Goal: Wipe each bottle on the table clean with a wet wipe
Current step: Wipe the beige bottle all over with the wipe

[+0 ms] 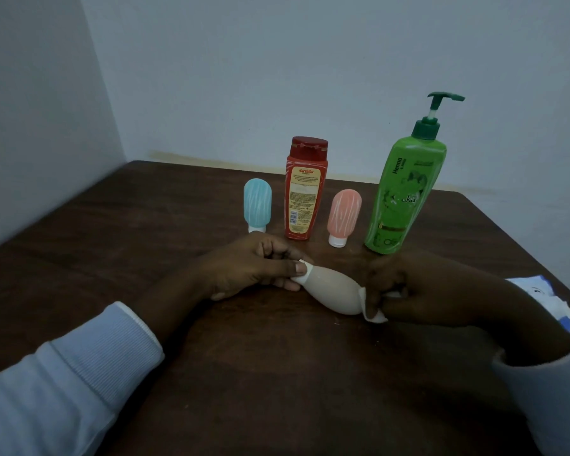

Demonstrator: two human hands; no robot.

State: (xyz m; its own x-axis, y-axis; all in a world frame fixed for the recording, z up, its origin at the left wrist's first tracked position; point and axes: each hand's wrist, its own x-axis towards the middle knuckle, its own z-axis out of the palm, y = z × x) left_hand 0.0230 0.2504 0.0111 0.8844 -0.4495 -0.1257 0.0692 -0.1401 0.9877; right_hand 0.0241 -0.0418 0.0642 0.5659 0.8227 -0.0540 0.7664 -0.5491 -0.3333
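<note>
Near the surface's point(178, 373) middle, left hand point(254, 271) grip pinches the beige bottle's point(333, 291) cap; right hand point(408, 291) grip clamps the wet wipe point(375, 315) against its base, mid-wipe; next, probably rotate it.

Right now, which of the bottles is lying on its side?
The beige squeeze bottle, held between the left hand and right hand. The blue, red, pink and green bottles all stand upright behind it.
</note>
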